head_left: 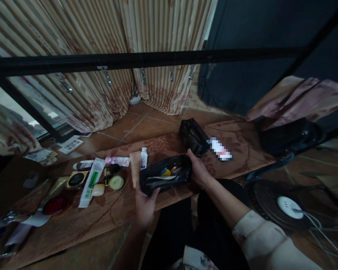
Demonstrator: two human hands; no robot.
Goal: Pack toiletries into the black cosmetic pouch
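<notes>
A patterned brown mat (107, 213) spread over a terracotta tiled floor (146, 125) carries a scatter of toiletries. Left of an open black pouch (165, 179) lie a white-and-green tube (90, 183), a round cream tin (116, 182) and a red disc (55, 205); behind the pouch sits a second black bag (193, 137).

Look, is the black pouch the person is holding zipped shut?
No, the black pouch gapes open between the left hand and right hand, showing small items inside.

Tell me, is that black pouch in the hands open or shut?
Open: the black pouch gapes at the top, showing a yellow item inside.
</notes>
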